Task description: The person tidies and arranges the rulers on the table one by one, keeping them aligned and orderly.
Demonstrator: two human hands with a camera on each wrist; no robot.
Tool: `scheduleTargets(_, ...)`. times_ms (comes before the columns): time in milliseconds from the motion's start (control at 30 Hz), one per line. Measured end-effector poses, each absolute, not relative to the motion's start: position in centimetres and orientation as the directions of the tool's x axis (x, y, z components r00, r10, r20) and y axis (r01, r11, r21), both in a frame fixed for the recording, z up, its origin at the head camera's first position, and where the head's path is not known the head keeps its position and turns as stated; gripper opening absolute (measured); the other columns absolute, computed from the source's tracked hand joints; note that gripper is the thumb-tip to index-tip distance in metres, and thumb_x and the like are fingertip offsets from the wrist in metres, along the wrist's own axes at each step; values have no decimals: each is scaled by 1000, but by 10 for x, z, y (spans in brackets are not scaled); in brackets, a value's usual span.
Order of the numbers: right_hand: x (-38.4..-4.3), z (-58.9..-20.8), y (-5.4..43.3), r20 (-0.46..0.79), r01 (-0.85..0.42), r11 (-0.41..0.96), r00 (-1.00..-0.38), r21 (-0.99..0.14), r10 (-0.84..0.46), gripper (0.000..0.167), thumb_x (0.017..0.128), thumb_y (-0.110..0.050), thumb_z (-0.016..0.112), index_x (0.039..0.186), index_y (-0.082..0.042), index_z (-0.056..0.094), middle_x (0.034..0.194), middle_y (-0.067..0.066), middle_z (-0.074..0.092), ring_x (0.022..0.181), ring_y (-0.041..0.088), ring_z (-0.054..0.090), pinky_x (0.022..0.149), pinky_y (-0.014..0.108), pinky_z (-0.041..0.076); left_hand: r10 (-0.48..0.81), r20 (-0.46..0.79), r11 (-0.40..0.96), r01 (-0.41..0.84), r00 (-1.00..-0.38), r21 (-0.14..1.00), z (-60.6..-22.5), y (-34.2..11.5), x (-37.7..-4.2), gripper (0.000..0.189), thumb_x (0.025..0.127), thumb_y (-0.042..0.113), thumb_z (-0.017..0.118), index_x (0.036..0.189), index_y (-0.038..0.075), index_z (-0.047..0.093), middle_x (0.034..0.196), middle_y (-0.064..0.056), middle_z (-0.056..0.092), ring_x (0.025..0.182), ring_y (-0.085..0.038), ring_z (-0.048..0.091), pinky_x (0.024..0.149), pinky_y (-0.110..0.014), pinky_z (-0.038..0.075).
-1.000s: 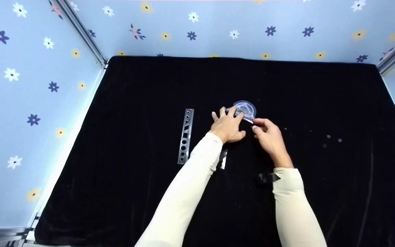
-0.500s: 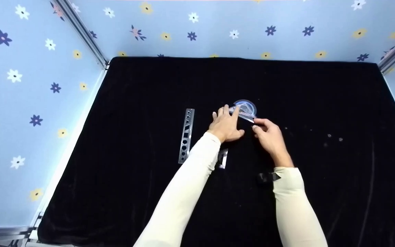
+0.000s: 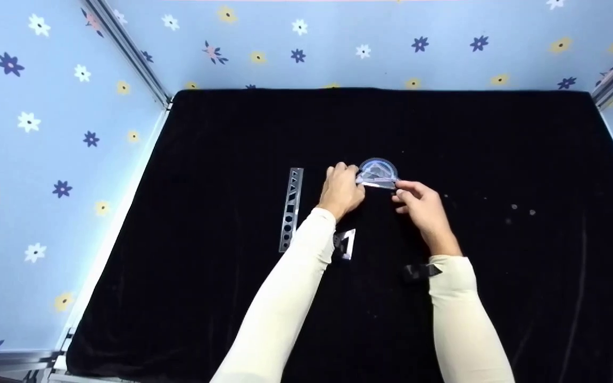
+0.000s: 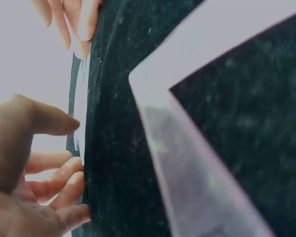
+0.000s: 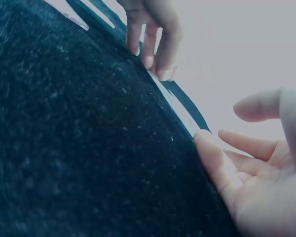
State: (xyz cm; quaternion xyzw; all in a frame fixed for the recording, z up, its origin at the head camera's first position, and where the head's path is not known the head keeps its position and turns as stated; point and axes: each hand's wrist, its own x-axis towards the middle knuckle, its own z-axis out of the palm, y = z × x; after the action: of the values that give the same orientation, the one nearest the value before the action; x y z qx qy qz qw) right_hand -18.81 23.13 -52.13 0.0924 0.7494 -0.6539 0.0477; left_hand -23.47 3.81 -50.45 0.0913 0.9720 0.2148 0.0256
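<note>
In the head view, a clear semicircular protractor (image 3: 378, 161) with blue markings lies on the black cloth, its straight edge facing me. Clear plastic with a triangular outline overlaps it there. At its left corner, my left hand (image 3: 340, 190) grips it with bent fingers, thumb at the near edge. My right hand (image 3: 419, 206) is at the right corner; in the right wrist view one fingertip (image 5: 201, 138) touches the end of the strip-like edge while another digit stands raised apart. A clear set square (image 4: 160, 118) fills much of the left wrist view.
A clear stencil ruler (image 3: 291, 210) with cut-out shapes lies upright to the left, its lower end beside my left sleeve. The set square is partly under my left forearm in the head view. Blue flowered walls (image 3: 333, 32) bound the black cloth (image 3: 232, 127) at back and sides.
The protractor has turned so its straight edge lies nearly level. My left hand has drawn back left from lying spread over it to its left corner, fingers bent. The right hand barely moved.
</note>
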Motion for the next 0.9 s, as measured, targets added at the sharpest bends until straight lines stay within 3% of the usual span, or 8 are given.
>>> scheduleTargets(333,-189,-524,230,-192,202,129,-978,-971,87,37,103,-5,55,137,8,61,140,28,63,86,2,69,75,18,59,188,48,910,193,-981,367,-508,40,-235,22,97,20,69,116,10,77,117,-13,71,110,-35,64,98,-40,53)
scheduleTargets(600,-190,-523,229,-177,194,138,-976,-971,123,38,102,-4,56,137,8,61,138,27,63,82,2,69,72,18,59,193,68,896,204,-979,395,-506,40,-235,20,96,19,71,114,14,78,115,-11,72,107,-34,65,96,-40,54)
scheduleTargets(900,-189,-524,227,-157,175,114,-976,-978,154,41,99,-1,56,137,13,58,163,17,44,80,-1,68,68,16,59,219,50,898,221,-975,380,-505,43,-235,18,98,19,70,112,16,80,115,-11,72,107,-35,66,94,-42,54)
